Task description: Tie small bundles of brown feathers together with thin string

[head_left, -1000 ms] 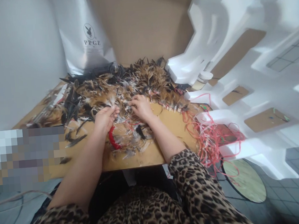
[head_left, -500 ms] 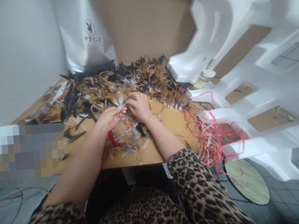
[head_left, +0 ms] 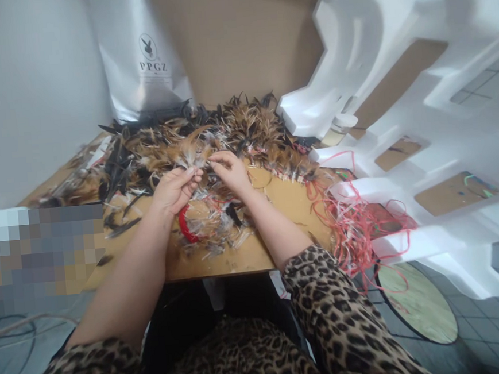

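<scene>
My left hand [head_left: 176, 187] pinches the pale base of a small bunch of brown feathers [head_left: 191, 151], whose tips fan away from me. Close on its right, my right hand [head_left: 230, 170] has thumb and forefinger together at the side of that bunch; whether a feather is between them is too small to make out. Both hands are above the front of a big heap of brown and black feathers [head_left: 250, 120]. Below them on the tabletop [head_left: 221, 265] lie loose white feather bits [head_left: 218, 227] and a curved red strip [head_left: 187, 223].
Tangled red string [head_left: 352, 231] hangs over the table's right edge beside white foam packing [head_left: 436, 138]. A row of bundled feathers [head_left: 293, 163] lies at the right. Behind the heap stands a silvery bag [head_left: 144, 62]. A round pale disc [head_left: 416, 300] is below at right.
My hands have drawn slightly apart, the left moving a little left. The brown feathers at my left fingertips now stand out more clearly. The view has shifted slightly.
</scene>
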`<state>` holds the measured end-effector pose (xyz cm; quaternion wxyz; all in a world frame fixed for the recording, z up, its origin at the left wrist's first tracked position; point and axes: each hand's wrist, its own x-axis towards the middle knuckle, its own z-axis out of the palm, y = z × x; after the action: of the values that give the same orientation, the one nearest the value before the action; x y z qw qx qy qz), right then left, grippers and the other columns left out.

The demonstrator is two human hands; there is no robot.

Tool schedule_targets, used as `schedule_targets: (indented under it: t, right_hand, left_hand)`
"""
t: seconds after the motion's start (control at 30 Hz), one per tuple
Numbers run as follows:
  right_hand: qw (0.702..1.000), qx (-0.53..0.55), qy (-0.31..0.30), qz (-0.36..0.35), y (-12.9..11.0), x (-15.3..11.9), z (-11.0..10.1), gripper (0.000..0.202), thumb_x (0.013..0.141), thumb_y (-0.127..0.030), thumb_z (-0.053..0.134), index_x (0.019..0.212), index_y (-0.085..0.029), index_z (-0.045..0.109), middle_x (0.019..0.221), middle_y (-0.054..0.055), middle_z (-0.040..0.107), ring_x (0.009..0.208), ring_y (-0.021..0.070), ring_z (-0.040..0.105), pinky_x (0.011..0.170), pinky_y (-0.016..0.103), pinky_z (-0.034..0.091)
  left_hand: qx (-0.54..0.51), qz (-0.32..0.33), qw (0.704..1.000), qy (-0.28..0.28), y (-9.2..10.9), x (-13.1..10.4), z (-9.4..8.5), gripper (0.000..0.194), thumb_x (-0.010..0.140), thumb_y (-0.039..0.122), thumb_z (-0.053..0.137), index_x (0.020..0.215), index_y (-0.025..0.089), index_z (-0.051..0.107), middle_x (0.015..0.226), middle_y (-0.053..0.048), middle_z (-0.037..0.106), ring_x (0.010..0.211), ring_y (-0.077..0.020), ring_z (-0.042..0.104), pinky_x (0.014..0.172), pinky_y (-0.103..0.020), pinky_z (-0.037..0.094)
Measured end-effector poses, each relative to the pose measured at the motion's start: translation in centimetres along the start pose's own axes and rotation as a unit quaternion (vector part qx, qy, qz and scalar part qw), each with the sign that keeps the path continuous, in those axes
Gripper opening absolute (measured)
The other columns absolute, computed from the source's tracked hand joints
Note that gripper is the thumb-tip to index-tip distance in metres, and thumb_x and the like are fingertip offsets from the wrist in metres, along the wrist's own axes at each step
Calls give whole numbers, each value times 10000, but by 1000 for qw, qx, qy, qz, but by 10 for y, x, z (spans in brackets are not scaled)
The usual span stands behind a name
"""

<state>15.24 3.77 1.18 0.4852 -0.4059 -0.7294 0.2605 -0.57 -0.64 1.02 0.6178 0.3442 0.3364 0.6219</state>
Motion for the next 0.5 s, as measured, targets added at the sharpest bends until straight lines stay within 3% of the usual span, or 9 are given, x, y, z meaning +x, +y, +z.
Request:
schedule_targets:
  t: [0.1,0.2,0.33,0.5]
  right_hand:
    - [982,169,-36,80,-9,-2,5,298,734,-443,564,808,-169,654,774,4,636,748,114,549,741,244,419]
    - [954,267,-49,129,-13,-5,10,287,657,-433,647,733,-157,637,664,-29,605,617,67,503,646,200,397]
    - [931,322,-61,159,-11,-6,14,258,613,-383,685,640,-148,581,596,-46,562,546,45,455,565,176,355]
    - [931,321,-30,171,-11,-4,12,267,603,-387,679,630,-155,551,597,-54,541,558,49,447,580,183,357]
  left_hand:
    - [18,6,1000,-7,-3,0,0,73,659,147,690,695,94,654,735,-70,672,575,-52,588,511,-116,453]
    - [35,6,999,-26,-5,-1,1,93,643,159,704,683,88,658,725,-76,678,572,-59,594,521,-126,462]
    - [44,1,998,-33,-6,-1,2,112,646,163,705,708,80,664,739,-89,686,596,-77,619,534,-137,476]
    - [33,-10,999,18,-8,3,0,97,665,149,692,716,81,646,758,-101,692,614,-89,637,510,-126,466]
